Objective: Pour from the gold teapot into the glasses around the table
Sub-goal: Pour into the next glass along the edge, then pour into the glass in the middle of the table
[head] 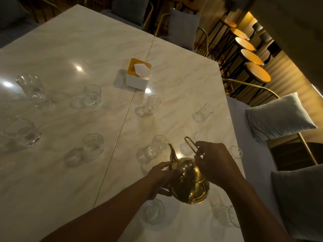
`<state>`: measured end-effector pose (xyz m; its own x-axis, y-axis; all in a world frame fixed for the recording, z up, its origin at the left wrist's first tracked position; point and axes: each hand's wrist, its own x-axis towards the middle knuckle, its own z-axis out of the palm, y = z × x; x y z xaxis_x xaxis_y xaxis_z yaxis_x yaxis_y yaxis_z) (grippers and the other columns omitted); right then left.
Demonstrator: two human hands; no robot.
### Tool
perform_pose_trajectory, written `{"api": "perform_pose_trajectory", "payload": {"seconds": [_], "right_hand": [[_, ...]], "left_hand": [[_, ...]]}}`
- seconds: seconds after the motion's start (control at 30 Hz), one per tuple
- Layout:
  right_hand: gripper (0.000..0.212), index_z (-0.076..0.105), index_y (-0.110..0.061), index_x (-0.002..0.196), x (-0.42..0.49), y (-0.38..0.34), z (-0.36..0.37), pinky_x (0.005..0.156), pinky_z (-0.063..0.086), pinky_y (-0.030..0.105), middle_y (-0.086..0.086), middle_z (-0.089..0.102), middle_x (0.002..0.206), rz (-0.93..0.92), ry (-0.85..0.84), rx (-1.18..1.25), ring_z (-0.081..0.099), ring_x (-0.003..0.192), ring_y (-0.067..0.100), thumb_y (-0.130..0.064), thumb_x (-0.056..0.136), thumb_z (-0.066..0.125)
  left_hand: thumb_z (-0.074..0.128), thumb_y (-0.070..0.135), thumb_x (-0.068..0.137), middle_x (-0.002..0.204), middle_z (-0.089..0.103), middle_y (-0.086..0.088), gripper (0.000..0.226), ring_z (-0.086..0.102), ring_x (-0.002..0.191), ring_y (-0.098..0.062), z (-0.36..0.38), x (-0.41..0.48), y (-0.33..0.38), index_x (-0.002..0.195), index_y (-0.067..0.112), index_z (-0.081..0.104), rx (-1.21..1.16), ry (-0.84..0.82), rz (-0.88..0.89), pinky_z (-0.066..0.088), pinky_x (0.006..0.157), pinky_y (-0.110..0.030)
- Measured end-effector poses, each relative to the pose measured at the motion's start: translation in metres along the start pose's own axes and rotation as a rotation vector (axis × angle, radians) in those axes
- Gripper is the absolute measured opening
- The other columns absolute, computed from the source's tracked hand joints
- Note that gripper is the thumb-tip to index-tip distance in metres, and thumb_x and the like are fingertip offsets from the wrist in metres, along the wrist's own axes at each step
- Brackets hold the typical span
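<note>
Nearest the camera, two glasses stand close to the table's [52, 180] near edge: one glass [153, 211] partly hidden under the left forearm, another [229, 217] on the right, dim and cut by the right arm. Just above them the gold teapot [189, 182] is held over the marble table, its spout [173, 153] pointing away toward a clear glass [158, 144]. The left hand [163, 177] cups the pot's side, fingers curled against the body near the spout's base. The right hand [214, 162] has its fingers closed on the wire handle [192, 145], whose loop sticks out above the knuckles; the lid is hidden behind that hand. A small glass [236, 151] peeks out right of the wrist. Farther off, more glasses are scattered across the table, those at far left blurred by glare. Beyond sits a white tissue box [138, 73]. Grey cushions [279, 116] and round wooden stools [257, 74] lie at the right.
</note>
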<state>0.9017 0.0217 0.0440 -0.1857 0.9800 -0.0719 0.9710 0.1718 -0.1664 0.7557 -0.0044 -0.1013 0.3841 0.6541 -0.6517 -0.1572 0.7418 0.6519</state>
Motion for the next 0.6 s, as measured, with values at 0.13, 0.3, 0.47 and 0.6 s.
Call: {"api": "perform_pose_trajectory", "payload": {"seconds": [0.13, 0.3, 0.47, 0.6], "right_hand": [[0.039, 0.066, -0.013, 0.125, -0.009, 0.0, 0.001, 0.08, 0.061, 0.035, 0.004, 0.075, 0.108, 0.067, 0.023, 0.064, 0.073, 0.09, 0.02, -0.016, 0.087, 0.073], [0.04, 0.065, -0.016, 0.127, -0.022, -0.001, -0.013, 0.072, 0.06, 0.029, 0.002, 0.076, 0.104, 0.114, 0.094, 0.115, 0.072, 0.082, 0.015, -0.011, 0.087, 0.073], [0.038, 0.066, -0.017, 0.124, -0.027, -0.007, -0.034, 0.07, 0.058, 0.028, -0.011, 0.068, 0.095, 0.131, 0.183, 0.137, 0.064, 0.081, 0.006, -0.01, 0.087, 0.072], [0.037, 0.065, -0.015, 0.125, -0.015, -0.011, -0.048, 0.067, 0.043, 0.011, -0.002, 0.073, 0.101, 0.112, 0.279, 0.122, 0.062, 0.085, 0.005, -0.012, 0.089, 0.07]], "left_hand": [[0.088, 0.057, 0.054, 0.126, 0.063, -0.01, 0.09, 0.065, 0.105, -0.031, -0.001, 0.001, 0.003, 0.133, 0.038, 0.05, 0.02, 0.013, 0.001, 0.061, 0.08, -0.048], [0.092, 0.052, 0.053, 0.122, 0.067, -0.008, 0.088, 0.066, 0.106, -0.031, -0.007, -0.002, 0.014, 0.13, 0.042, 0.051, 0.059, -0.013, 0.047, 0.062, 0.077, -0.047], [0.088, 0.043, 0.064, 0.117, 0.064, -0.006, 0.07, 0.064, 0.107, -0.027, -0.01, -0.009, 0.041, 0.124, 0.045, 0.052, 0.104, -0.019, 0.165, 0.062, 0.076, -0.045], [0.087, 0.044, 0.065, 0.124, 0.061, -0.005, 0.075, 0.062, 0.11, -0.026, -0.009, -0.012, 0.069, 0.131, 0.043, 0.05, 0.125, 0.004, 0.237, 0.063, 0.075, -0.042]]}}
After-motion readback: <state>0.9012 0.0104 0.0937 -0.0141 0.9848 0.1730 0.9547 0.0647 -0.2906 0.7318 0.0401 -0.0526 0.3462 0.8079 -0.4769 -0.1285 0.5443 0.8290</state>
